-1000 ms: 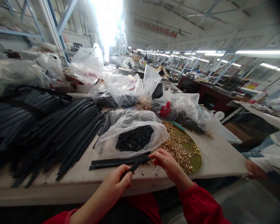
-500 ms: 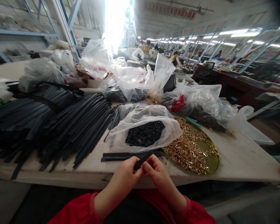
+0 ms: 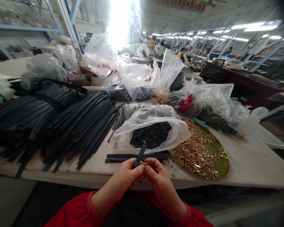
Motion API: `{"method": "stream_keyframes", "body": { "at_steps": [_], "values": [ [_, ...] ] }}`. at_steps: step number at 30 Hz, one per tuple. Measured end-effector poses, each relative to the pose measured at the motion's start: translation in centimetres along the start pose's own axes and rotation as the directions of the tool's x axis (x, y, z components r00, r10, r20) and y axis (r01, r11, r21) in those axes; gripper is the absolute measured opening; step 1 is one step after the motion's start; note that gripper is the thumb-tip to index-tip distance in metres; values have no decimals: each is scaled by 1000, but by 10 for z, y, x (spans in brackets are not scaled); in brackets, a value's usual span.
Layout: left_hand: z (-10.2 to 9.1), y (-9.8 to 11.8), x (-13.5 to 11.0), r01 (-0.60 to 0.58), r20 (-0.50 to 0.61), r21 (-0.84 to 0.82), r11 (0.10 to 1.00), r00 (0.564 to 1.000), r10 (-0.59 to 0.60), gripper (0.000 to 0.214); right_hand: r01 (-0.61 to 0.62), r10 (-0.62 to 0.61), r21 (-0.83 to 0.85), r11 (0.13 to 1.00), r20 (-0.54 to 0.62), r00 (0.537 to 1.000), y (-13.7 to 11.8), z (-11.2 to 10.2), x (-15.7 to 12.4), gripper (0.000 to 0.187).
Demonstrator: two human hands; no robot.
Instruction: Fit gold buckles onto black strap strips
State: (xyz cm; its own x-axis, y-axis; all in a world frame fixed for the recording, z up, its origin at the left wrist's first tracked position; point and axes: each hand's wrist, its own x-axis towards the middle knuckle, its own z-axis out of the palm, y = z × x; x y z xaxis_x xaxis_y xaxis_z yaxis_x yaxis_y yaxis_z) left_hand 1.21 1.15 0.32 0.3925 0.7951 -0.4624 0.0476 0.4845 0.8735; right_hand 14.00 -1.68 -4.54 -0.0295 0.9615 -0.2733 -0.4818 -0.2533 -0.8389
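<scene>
My left hand (image 3: 126, 175) is closed on a black strap (image 3: 140, 154), which bends at the fingers and points up over the table edge. My right hand (image 3: 156, 175) pinches a small gold metal piece (image 3: 145, 163) against the strap's near end; its fingertips meet those of my left hand and hide most of the piece. Just beyond my hands lie a few flat black straps (image 3: 123, 157). Behind these, an open clear plastic bag (image 3: 180, 134) holds many small black pieces (image 3: 151, 134). On the right, a round gold tray (image 3: 223, 164) carries a heap of small gold metal buckles (image 3: 198, 154).
Large bundles of black straps (image 3: 85, 126) cover the left of the table (image 3: 251, 167). Filled plastic bags (image 3: 139, 77) line the back. A teal tool (image 3: 200, 123) lies at the tray's far rim. Several people (image 3: 152, 42) are far off in the hall.
The strap has swung more upright in my left hand and now bends at the fingers. A gold piece shows at my right fingertips. The view has shifted slightly.
</scene>
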Motion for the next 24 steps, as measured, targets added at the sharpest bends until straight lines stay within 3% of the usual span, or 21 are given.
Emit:
{"method": "stream_keyframes", "body": {
  "at_steps": [6, 11, 14, 17, 24],
  "values": [
    [-6, -7, 1, 10, 6, 38, 999, 1000, -10, 35, -33, 34, 14, 999, -47, 998, 2, 3, 2, 20],
    [-20, -4, -6, -16, 75, 64, 998, 997, 11, 36, -135, 151, 199, 971, -67, 986, -7, 4, 3, 25],
    [-29, -4, -12, -53, 74, 225, 973, 997, 37, 32, -196, 232, 295, 935, -94, 968, -12, 5, 1, 29],
    [-34, -6, -17, -119, 142, 393, 912, 988, 67, 27, -231, 269, 333, 914, -74, 960, -14, 7, -2, 29],
    [-41, -8, -28, -110, 130, 461, 881, 990, 55, 28, -274, 304, 338, 901, -39, 952, -15, 5, -8, 28]
  ]
}}
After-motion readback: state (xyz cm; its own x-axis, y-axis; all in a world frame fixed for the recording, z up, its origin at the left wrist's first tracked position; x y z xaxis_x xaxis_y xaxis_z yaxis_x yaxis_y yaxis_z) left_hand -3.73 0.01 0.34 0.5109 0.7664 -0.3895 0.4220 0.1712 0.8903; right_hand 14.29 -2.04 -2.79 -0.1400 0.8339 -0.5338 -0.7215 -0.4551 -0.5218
